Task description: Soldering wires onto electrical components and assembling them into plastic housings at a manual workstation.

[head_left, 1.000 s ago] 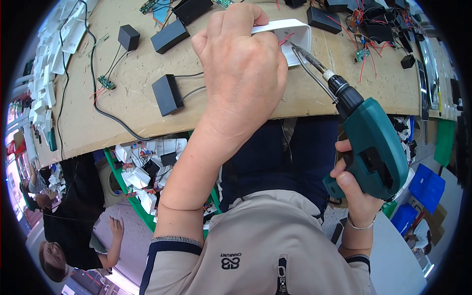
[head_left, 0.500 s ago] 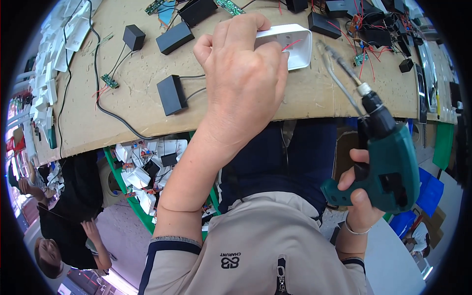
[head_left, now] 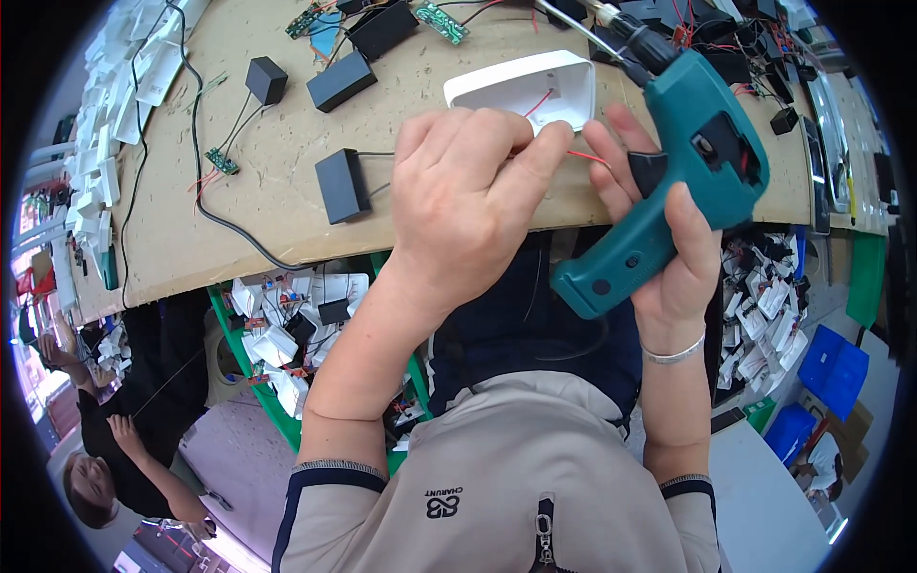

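Observation:
My left hand [head_left: 468, 186] is closed in front of the white plastic housing [head_left: 521, 76], thumb and forefinger pinched on a thin red wire [head_left: 585, 157]. One end of the wire reaches toward the fingertips of my right hand [head_left: 683, 258]. That hand supports a green pistol-shaped soldering gun [head_left: 712, 138] by its grip, with some fingers spread loosely beside the black trigger. Its metal tip and feed tube point up and left over the bench. The housing lies open toward me, with red wire inside. Left of my left hand sits a black box [head_left: 342, 186] with two dark leads.
Loose black boxes [head_left: 342, 81] and small green circuit boards [head_left: 442, 23] lie across the workbench [head_left: 258, 191]. A black cable [head_left: 197, 143] runs down its left side. White housings fill a green-edged bin [head_left: 282, 334] below. Another person [head_left: 134, 449] is at lower left.
My right hand has brought the soldering gun up and left, beside my left hand. My left hand has come off the housing, nearer to me, and the housing now rests on the bench.

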The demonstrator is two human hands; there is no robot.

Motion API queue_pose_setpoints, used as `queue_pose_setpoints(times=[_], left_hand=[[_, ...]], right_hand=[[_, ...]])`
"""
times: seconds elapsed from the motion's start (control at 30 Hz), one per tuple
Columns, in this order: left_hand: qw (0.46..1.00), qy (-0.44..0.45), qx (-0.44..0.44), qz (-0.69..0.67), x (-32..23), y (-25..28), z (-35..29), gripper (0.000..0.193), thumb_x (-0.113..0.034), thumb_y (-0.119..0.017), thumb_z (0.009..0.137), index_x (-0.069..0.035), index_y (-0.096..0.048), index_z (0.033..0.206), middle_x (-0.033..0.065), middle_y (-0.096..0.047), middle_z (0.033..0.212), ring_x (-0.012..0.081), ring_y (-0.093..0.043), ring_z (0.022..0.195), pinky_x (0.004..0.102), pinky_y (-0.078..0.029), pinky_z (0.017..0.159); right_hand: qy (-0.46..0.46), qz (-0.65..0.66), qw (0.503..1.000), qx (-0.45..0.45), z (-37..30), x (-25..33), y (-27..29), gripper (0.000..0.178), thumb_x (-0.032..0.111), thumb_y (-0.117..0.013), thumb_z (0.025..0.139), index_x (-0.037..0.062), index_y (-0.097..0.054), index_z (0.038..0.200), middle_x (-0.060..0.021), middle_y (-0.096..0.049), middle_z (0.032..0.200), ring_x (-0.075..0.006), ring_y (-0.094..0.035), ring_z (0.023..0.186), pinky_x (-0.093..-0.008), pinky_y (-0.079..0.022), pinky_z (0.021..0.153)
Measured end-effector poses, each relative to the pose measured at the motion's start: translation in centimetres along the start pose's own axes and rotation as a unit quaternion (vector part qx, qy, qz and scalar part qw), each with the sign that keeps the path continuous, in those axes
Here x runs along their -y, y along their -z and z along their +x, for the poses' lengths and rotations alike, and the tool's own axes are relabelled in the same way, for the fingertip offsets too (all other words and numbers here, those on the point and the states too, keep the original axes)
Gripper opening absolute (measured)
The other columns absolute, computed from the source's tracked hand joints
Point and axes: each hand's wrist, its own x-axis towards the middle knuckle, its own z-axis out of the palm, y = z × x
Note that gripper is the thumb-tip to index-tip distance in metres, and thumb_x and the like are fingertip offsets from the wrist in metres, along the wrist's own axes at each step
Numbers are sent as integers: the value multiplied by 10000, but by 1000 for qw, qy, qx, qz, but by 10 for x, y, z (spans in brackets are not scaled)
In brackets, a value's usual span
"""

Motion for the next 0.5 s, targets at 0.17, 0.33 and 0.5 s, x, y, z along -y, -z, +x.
queue_pose_setpoints(times=[0.17,0.33,0.5], left_hand=[[998,-25,-52,-29,-1,-3,3,281,-100,-567,601,-81,-611,878,-3,-511,720,142,-505,617,265,-357,591],[998,-12,-53,-29,-6,-3,7,256,-36,-684,614,-65,-622,861,10,-552,697,138,-504,597,257,-313,572],[994,-20,-69,-79,-12,-5,7,216,-33,-674,633,-67,-611,837,9,-553,706,129,-508,597,255,-287,589]], right_hand=[[4,12,1000,8,6,-7,1,546,107,-560,786,-1,-306,1257,-207,-411,1216,-338,-435,1120,-424,-374,938],[10,-45,998,31,6,-9,3,596,184,-525,822,4,-225,1305,-259,-301,1292,-353,-349,1191,-429,-299,1002],[16,11,1000,0,8,-15,5,533,91,-564,779,24,-328,1252,-179,-423,1208,-318,-429,1128,-415,-363,946]])
